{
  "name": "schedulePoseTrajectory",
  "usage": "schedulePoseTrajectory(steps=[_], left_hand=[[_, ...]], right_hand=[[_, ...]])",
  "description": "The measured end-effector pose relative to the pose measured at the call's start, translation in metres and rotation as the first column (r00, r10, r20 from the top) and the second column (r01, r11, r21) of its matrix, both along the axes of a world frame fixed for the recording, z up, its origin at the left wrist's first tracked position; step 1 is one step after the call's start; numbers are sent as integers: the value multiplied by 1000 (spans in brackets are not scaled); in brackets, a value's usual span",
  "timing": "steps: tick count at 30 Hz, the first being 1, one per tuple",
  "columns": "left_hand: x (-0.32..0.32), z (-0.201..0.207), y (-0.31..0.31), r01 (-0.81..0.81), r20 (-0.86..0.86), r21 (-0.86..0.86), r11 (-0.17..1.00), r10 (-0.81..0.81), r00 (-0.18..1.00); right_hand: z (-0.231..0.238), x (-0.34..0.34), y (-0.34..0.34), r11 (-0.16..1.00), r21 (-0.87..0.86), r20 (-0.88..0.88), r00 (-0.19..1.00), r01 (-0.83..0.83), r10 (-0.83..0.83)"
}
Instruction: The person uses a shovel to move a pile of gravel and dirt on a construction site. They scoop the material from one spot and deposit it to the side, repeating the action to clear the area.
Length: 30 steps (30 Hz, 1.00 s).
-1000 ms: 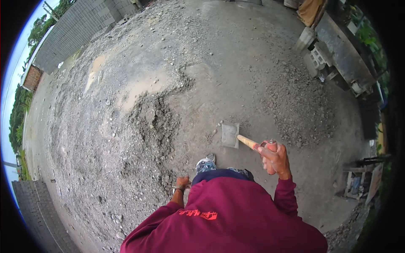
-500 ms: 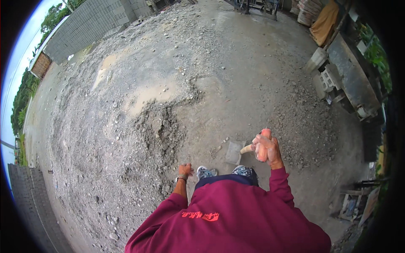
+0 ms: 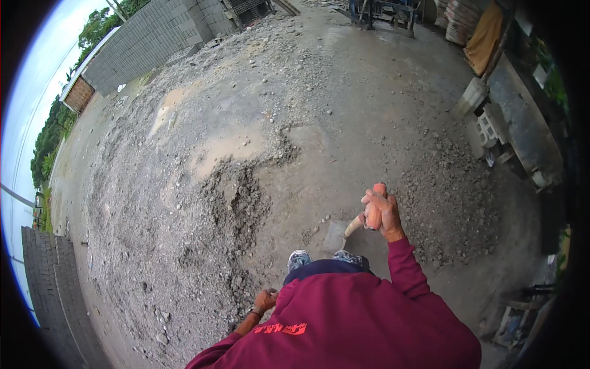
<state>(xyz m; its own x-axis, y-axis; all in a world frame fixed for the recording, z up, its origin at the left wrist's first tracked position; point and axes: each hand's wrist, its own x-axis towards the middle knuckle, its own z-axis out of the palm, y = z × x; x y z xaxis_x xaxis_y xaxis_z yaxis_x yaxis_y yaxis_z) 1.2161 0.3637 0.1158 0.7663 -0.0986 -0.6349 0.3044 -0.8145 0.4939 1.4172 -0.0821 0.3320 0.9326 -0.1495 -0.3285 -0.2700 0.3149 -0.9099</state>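
Note:
My right hand (image 3: 388, 216) is wrapped round the orange grip of a shovel (image 3: 353, 226), out in front of my body. The pale shaft slants down and left from the grip, and the grey blade (image 3: 334, 234) rests at the ground just ahead of my shoes. My left hand (image 3: 266, 299) hangs low by my left side, apart from the shovel, its fingers curled in with nothing seen in them. Left of my feet spreads a heap of grey gravel (image 3: 166, 227), with a darker dug edge (image 3: 236, 203) facing me.
More loose gravel (image 3: 452, 206) lies on the right. Hollow blocks (image 3: 488, 126) and a leaning slab (image 3: 522, 111) stand at the right edge. Stacked block walls (image 3: 150, 46) run along the far left. Muddy puddles (image 3: 227, 149) lie ahead; a blue metal frame (image 3: 384, 13) is at the back.
The shovel's grip has moved slightly left with my right hand. My left hand has dropped back toward my body. The whole view has shifted a little.

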Motion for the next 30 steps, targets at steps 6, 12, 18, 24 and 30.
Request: schedulePoseTrajectory(steps=[6,12,18,24,30], left_hand=[[-51,29,-32,234,-24,-43,971,-235,972],[-39,31,-58,397,112,-147,906,-384,917],[-31,17,-76,529,211,-191,827,-492,845],[-44,2,-79,615,346,-213,759,-530,774],[-35,53,-109,589,120,-165,791,-576,808]], right_hand=[[-4,5,-38,999,41,13,1000,-10,9],[-7,-5,-50,1000,11,63,998,-18,18],[-4,-43,-49,1000,2,79,997,-16,16],[-19,-99,-56,997,70,59,998,-21,17],[-18,-135,-79,980,198,3,1000,14,-15]])
